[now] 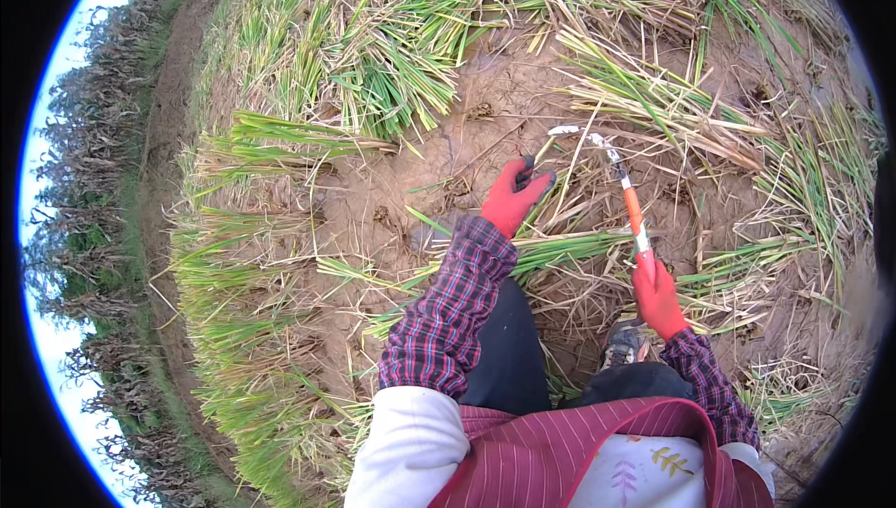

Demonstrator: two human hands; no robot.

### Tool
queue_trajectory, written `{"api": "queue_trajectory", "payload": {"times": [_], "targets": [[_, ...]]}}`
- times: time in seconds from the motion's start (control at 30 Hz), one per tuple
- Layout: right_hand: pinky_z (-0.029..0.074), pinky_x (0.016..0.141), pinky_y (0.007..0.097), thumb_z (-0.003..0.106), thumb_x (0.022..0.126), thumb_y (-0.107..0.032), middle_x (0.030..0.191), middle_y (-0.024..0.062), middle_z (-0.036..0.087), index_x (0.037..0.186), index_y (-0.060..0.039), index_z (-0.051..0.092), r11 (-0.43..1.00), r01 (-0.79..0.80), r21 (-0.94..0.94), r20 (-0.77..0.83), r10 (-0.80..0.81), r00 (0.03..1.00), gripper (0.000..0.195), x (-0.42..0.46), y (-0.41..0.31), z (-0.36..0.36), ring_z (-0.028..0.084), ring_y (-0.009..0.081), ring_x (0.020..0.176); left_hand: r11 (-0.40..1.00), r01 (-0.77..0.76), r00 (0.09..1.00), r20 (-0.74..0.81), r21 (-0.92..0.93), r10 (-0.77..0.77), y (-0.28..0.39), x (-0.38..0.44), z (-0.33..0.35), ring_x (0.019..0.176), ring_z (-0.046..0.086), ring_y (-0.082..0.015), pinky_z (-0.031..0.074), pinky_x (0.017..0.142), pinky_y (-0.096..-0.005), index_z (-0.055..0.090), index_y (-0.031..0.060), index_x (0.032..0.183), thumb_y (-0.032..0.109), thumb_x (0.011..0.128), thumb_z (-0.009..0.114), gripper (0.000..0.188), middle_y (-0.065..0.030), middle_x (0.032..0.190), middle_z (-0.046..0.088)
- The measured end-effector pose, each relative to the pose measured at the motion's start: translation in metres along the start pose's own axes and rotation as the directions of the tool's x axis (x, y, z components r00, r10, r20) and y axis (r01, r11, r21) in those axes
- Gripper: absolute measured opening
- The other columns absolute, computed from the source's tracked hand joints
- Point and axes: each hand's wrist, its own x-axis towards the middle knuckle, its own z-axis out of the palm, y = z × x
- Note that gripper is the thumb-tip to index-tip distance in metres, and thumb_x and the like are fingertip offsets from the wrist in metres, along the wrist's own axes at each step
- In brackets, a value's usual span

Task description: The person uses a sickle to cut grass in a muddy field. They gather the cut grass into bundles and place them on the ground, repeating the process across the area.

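Note:
My right hand (pixel 658 298), in a red glove, grips the pale lower end of a sickle (pixel 633 210). Its shaft has an orange band, and the curved blade points away from me and bends left, with whitish and dark patches. Left of the blade, my left hand (pixel 509 201) hovers over the ground in a red glove with dark fingertips. Its fingers are curled but apart, and I see nothing held in them. Loose straw (pixel 570 203) lies close to those fingertips. Cut green stalks (pixel 570 249) stretch across the ground between my hands and my knees.
Standing grass-like crop (pixel 238 284) forms a dense strip along the left. Cut bundles lie at the top (pixel 406 60) and upper right (pixel 665 99). Bare brown soil (pixel 500 88) shows between them. My shoe (pixel 621 346) is below the right hand. Dry tall plants (pixel 91 158) line the far left.

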Motion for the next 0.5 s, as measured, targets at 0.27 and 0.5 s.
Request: {"api": "queue_trajectory", "payload": {"times": [0.27,0.5], "targets": [[0.041,0.059,0.0439,0.059,0.083,-0.025,0.071,0.0223,0.054,0.094,0.0026,0.048,0.937,0.166,-0.307,-0.033,-0.184,0.982,0.032,-0.014,-0.009,-0.007,0.053,0.0407,0.065,0.723,0.112,0.982,-0.186,0.682,0.024,-0.057,-0.094,-0.109,0.099,0.057,-0.0306,0.045,0.085,-0.0377,0.053,-0.0008,0.116,0.043,0.075,0.067,0.062,-0.0197,0.108,0.058],[0.041,0.061,0.0411,0.058,0.084,-0.019,0.079,0.0209,0.055,0.099,0.0010,0.047,0.766,0.306,-0.565,0.167,-0.257,0.952,0.028,0.004,-0.042,-0.005,0.054,0.0337,0.068,0.671,-0.195,0.967,0.025,0.715,0.254,-0.065,-0.157,-0.095,0.094,0.057,-0.0333,0.045,0.083,-0.0420,0.055,0.0047,0.108,0.037,0.074,0.064,0.048,-0.0165,0.102,0.058]]}}
